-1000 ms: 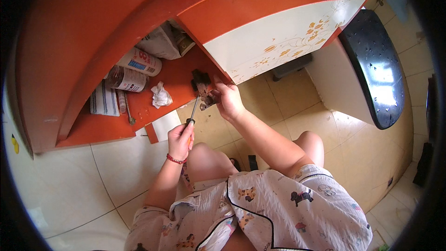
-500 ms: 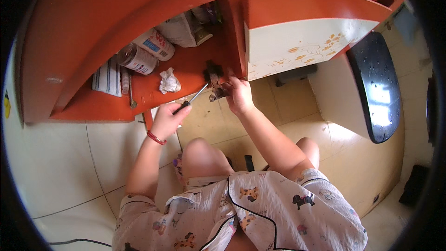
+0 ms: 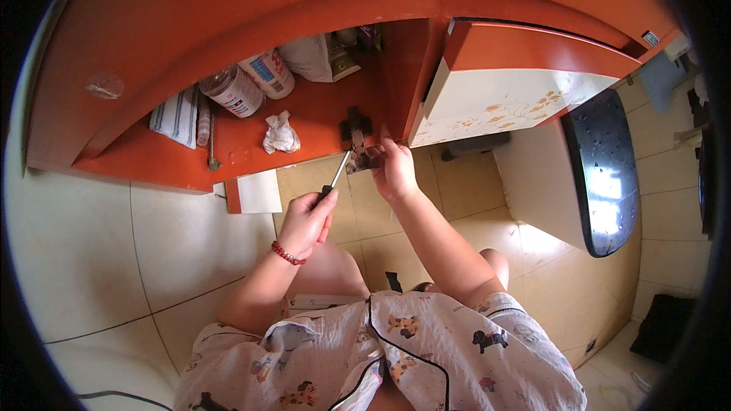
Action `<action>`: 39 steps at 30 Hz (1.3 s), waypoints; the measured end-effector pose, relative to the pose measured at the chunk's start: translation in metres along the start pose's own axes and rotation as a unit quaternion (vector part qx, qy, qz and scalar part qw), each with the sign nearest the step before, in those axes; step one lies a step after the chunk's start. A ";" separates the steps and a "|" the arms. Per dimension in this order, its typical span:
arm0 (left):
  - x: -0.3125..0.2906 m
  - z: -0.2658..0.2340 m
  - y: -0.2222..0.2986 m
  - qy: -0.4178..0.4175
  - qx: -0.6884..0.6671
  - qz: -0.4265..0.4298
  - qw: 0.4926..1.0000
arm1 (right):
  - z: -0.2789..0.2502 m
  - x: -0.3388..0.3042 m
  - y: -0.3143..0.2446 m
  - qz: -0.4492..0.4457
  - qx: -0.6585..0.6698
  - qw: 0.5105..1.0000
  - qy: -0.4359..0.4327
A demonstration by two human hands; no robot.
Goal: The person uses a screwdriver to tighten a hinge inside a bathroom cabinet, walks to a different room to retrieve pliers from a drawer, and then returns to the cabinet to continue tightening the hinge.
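My left hand (image 3: pixel 307 219), with a red bracelet at the wrist, is closed around the black handle of a screwdriver (image 3: pixel 339 173). Its metal shaft points up and away, and the tip meets a dark, rusty cabinet hinge (image 3: pixel 358 139) at the front edge of the cabinet floor. From the other side, my right hand (image 3: pixel 396 173) grips the near end of the hinge between thumb and fingers. Some of those fingers are hidden behind the metal. Left of the hinge, a crumpled white tissue (image 3: pixel 281 134) lies on the red cabinet floor (image 3: pixel 251 158).
Inside the cabinet stand a clear jar (image 3: pixel 237 93), a white bottle (image 3: pixel 268 74) and a white bag (image 3: pixel 306 58). A striped cloth (image 3: pixel 177 118) lies at the left. A flowered white door panel (image 3: pixel 502 105) and a black-topped bin (image 3: pixel 605 175) are on the right.
My left hand has turned and shifted right, so the screwdriver stands steeper, its tip at the hinge. My right hand keeps its grip. The whole view has shifted slightly.
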State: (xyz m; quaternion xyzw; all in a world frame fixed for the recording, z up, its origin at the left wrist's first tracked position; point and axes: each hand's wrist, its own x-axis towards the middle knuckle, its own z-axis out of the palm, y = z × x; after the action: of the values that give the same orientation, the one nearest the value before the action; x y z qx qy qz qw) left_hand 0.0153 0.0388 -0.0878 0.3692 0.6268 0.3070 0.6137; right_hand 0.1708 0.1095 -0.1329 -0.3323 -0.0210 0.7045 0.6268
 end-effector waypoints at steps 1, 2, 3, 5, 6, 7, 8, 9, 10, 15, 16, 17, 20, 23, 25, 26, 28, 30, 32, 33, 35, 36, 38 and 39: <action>0.001 0.000 -0.002 -0.012 -0.012 0.007 1.000 | -0.001 0.001 0.000 -0.007 -0.001 1.000 -0.003; 0.002 0.000 -0.004 -0.023 -0.023 0.013 0.999 | -0.002 0.002 0.001 -0.013 0.000 1.000 -0.006; 0.006 -0.005 -0.006 -0.028 -0.020 0.024 0.999 | -0.002 0.001 0.001 -0.012 -0.001 1.000 -0.006; 0.009 -0.008 -0.006 -0.019 -0.029 -0.001 0.999 | -0.002 0.001 0.001 -0.013 -0.012 1.000 -0.002; 0.009 -0.006 -0.006 -0.010 -0.022 -0.006 1.000 | -0.002 0.001 0.002 -0.012 -0.012 1.000 -0.002; 0.006 -0.002 -0.005 -0.009 -0.022 -0.006 1.000 | -0.003 0.002 0.003 -0.015 -0.009 1.000 -0.001; 0.000 0.008 0.000 -0.007 -0.037 -0.018 0.999 | -0.005 0.003 0.003 -0.019 -0.006 1.000 0.002; -0.005 0.015 0.002 -0.002 -0.052 -0.028 0.998 | -0.004 0.004 0.004 -0.018 -0.004 1.000 0.000; -0.007 0.020 0.000 -0.008 -0.083 -0.047 0.995 | -0.004 0.005 0.006 -0.018 0.005 1.000 0.009; -0.011 0.022 0.012 -0.002 -0.130 -0.103 0.986 | -0.010 0.009 0.010 -0.005 -0.010 1.000 0.009; -0.011 0.023 0.013 -0.002 -0.130 -0.102 0.986 | -0.011 0.010 0.009 -0.005 -0.009 1.000 0.008; -0.013 0.024 0.013 -0.004 -0.135 -0.112 0.985 | -0.007 0.007 0.007 -0.012 -0.014 1.000 0.008; -0.016 0.026 0.019 -0.011 -0.154 -0.134 0.979 | -0.004 0.005 0.005 -0.019 -0.025 1.000 0.003; -0.017 0.027 0.023 -0.027 -0.178 -0.155 0.971 | -0.009 0.007 0.006 -0.013 -0.033 0.999 -0.005; -0.016 0.025 0.023 -0.036 -0.187 -0.161 0.968 | -0.011 0.008 0.006 -0.007 -0.032 0.999 -0.010; -0.013 0.020 0.019 -0.040 -0.137 -0.129 0.981 | -0.008 0.007 0.006 -0.020 -0.028 0.999 -0.012; 0.000 0.000 0.007 -0.077 -0.035 -0.044 0.995 | -0.008 0.007 0.005 -0.032 -0.026 0.999 -0.014; 0.009 -0.014 0.008 -0.070 0.039 -0.026 0.996 | -0.012 0.012 0.005 -0.007 -0.033 0.999 -0.018; 0.012 -0.014 0.003 -0.075 0.024 -0.028 0.996 | -0.011 0.011 0.007 -0.022 -0.026 0.999 -0.019; 0.006 -0.003 0.003 -0.064 -0.016 -0.045 0.997 | -0.010 0.009 0.007 -0.039 -0.019 0.999 -0.017; -0.010 0.028 0.014 -0.034 -0.090 -0.094 0.991 | -0.004 0.005 0.003 -0.030 -0.028 0.999 -0.005; -0.011 0.027 0.015 -0.034 -0.090 -0.095 0.991 | -0.002 0.004 0.002 -0.022 -0.037 0.999 0.006; -0.013 0.025 0.017 -0.039 -0.141 -0.151 0.978 | -0.005 0.006 0.008 -0.029 -0.034 0.999 -0.003; -0.014 0.027 0.022 -0.038 -0.150 -0.160 0.975 | -0.006 0.007 0.009 -0.036 -0.030 0.999 -0.012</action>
State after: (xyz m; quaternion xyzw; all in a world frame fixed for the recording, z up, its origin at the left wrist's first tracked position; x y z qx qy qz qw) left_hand 0.0439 0.0371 -0.0630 0.1792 0.6004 0.2812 0.7268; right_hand 0.1663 0.1114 -0.1448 -0.3417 -0.0616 0.6845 0.6411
